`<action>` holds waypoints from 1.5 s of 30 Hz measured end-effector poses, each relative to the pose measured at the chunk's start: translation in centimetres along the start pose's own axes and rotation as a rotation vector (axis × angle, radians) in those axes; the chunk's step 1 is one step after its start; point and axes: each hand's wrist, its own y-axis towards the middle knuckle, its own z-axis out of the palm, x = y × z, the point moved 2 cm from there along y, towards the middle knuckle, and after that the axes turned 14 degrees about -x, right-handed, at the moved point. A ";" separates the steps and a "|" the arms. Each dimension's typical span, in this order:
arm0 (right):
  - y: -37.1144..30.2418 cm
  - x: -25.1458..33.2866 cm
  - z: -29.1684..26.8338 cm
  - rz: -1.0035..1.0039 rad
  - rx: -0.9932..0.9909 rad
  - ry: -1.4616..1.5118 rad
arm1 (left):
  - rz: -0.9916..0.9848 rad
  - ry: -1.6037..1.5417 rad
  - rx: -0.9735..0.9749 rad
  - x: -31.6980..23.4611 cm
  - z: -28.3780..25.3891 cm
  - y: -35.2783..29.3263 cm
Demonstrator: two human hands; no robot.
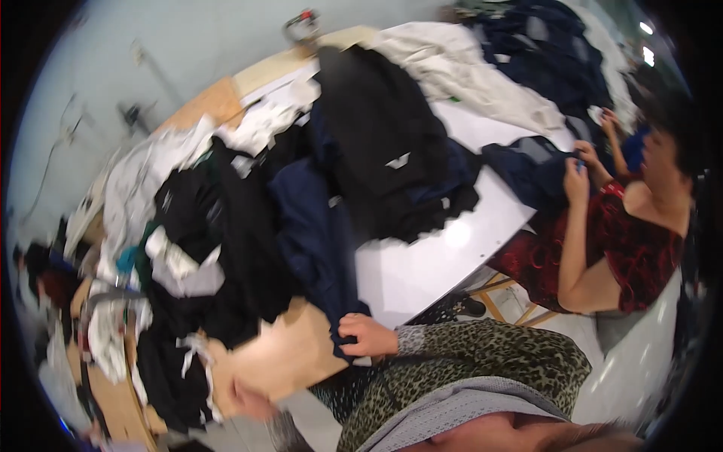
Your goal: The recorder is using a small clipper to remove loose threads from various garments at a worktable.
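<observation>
My right hand (367, 336) is closed on the lower end of a long navy garment (312, 215), at the near edge of the table. This garment runs up the table between piles of black cloth, and its far end is hidden among them. My left hand (252, 399) is low in the view by the near edge of a brown board (290, 350). It is smeared by motion, so its fingers cannot be made out. Left of the navy garment lie black garments (252, 248). To its right is a stack of black garments (380, 135) with a small white mark.
A white table (422, 271) carries the heaps. Pale cloth (467, 64) and dark navy clothes (538, 53) lie at the back. At right, a seated co-worker (595, 248) in dark red handles a navy garment (527, 169). White scraps (199, 358) hang at left.
</observation>
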 end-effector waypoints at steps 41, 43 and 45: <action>1.8 -9.2 -13.1 0.556 -0.481 -0.146 | -0.362 -0.290 0.168 -2.1 2.8 -1.5; 0.7 -9.5 -13.1 0.605 -0.483 -0.101 | -0.336 -0.255 0.179 -1.8 2.8 -1.9; 0.1 -9.6 -13.2 0.614 -0.480 -0.095 | -0.317 -0.223 0.175 -1.5 2.9 -2.1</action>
